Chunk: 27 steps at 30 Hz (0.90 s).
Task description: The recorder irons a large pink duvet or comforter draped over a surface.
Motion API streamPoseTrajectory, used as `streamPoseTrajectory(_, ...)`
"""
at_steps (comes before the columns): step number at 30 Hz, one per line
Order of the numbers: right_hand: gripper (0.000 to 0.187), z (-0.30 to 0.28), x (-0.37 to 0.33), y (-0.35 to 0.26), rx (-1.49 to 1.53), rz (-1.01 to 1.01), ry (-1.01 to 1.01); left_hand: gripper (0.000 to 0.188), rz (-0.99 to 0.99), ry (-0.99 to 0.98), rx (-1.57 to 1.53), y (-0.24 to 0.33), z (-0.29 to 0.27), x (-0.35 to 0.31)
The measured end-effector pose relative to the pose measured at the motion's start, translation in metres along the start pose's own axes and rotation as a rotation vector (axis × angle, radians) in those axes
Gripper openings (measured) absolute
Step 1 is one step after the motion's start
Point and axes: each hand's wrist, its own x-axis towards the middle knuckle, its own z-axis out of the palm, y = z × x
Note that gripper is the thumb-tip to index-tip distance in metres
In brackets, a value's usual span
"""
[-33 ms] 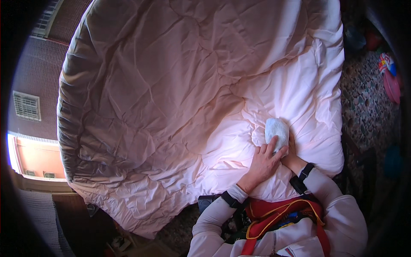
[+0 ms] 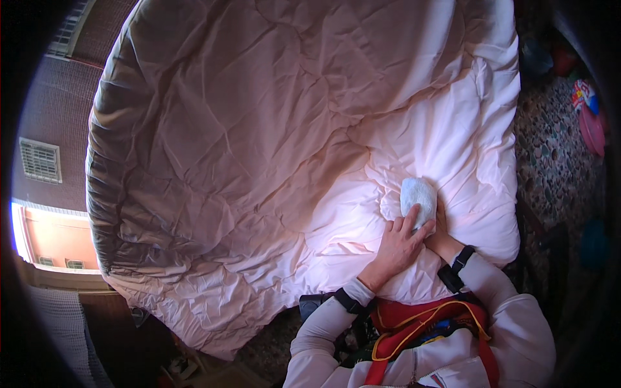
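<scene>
A small folded pale blue-white cloth (image 2: 418,196) is held just above the pink quilt (image 2: 259,129), towards its near right part. My left hand (image 2: 396,251) comes in from the left, its fingers closed on the cloth's near edge, with one finger lying along the top. On the other side, my right hand (image 2: 442,240) grips the same cloth from the right. Most of its fingers are hidden behind the cloth. The quilt is wrinkled and spread wide, its near edge bunched under my wrists.
Speckled stone floor (image 2: 550,129) shows to the right, with a pink basin (image 2: 591,131) and a bright plastic packet (image 2: 584,96) on it. At the left is a brick building wall (image 2: 52,116) with a barred window (image 2: 41,160). A grey mesh cloth (image 2: 61,330) hangs at lower left.
</scene>
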Motion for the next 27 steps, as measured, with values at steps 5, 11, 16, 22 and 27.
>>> streamPoseTrajectory(5, 0.074, -0.001, -0.001, -0.004, 0.046, 0.004, 0.037, 0.059, -0.005, -0.004, -0.015, -0.001, 0.0, 0.0)
streamPoseTrajectory(11, 0.072, 0.01, -0.001, 0.008, -0.038, -0.049, 0.058, 0.062, 0.001, 0.006, -0.001, 0.001, -0.001, 0.001)
streamPoseTrajectory(16, 0.07, 0.011, -0.001, 0.01, -0.103, -0.082, 0.083, 0.063, -0.003, 0.012, -0.001, 0.001, 0.001, 0.0)
streamPoseTrajectory(22, 0.064, 0.004, 0.003, -0.003, 0.371, 0.123, -0.101, 0.063, -0.014, -0.01, 0.002, 0.0, 0.002, 0.001)
streamPoseTrajectory(27, 0.063, 0.021, 0.0, 0.012, 1.018, 0.055, 0.014, 0.063, -0.018, -0.033, -0.002, 0.001, 0.0, 0.002)
